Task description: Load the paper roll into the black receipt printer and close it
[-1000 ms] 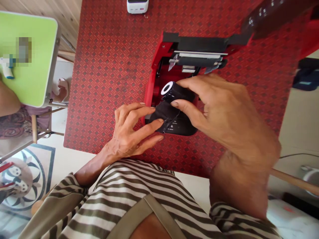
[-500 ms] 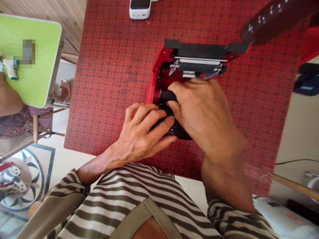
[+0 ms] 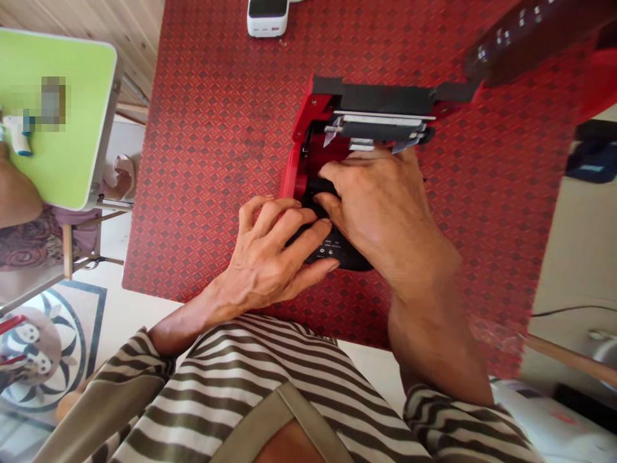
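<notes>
Left of the open red-and-black plastic device (image 3: 290, 175), on the red diamond-patterned tabletop (image 3: 216, 148), the left hand (image 3: 265, 254) is resting loosely spread fingers on the device's smooth black front cover (image 3: 332, 251). Inside the device, the black cylindrical roll (image 3: 322, 187) is sitting lower than a second ago. Over the device's right part, the right hand (image 3: 385, 206) is pinching the roll between thumb and forefinger, its other fingertips lying hidden.

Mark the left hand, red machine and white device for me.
Left hand (image 3: 264, 257), head view: back of the hand.
Red machine (image 3: 291, 173), head view: its side wall.
White device (image 3: 267, 26), head view: its front face.
</notes>
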Demonstrator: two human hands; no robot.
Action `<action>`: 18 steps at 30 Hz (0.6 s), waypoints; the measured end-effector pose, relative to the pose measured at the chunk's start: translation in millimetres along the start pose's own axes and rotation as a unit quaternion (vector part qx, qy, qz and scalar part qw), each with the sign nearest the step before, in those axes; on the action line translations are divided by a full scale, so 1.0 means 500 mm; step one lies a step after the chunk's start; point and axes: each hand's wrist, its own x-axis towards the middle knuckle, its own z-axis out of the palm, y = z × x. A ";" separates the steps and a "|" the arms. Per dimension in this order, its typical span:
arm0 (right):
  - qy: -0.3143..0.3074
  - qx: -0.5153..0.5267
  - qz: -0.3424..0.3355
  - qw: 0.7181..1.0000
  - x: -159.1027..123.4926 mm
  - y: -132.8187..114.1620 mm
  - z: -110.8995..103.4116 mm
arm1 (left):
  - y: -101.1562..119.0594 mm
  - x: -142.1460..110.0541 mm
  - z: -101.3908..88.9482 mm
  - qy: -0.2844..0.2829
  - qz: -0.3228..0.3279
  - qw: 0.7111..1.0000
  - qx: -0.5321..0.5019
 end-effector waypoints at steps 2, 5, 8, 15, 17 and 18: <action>-0.009 0.005 0.012 1.000 0.002 0.002 0.002 | 0.001 0.002 0.001 0.004 -0.001 1.000 0.000; -0.017 0.017 0.031 0.999 0.006 0.007 0.010 | 0.002 0.003 0.003 0.013 0.002 1.000 0.003; -0.005 0.023 0.033 0.999 0.004 0.006 0.015 | 0.003 0.003 0.005 0.015 0.000 1.000 0.021; 0.047 0.111 -0.020 0.992 -0.089 -0.025 -0.052 | 0.004 0.003 0.002 0.007 -0.011 1.000 0.014; 0.040 0.140 -0.038 0.989 -0.120 -0.027 -0.068 | 0.004 0.003 0.000 0.007 -0.019 1.000 0.003; 0.040 0.148 -0.039 0.987 -0.130 -0.028 -0.073 | 0.004 0.003 -0.001 0.007 -0.023 1.000 -0.004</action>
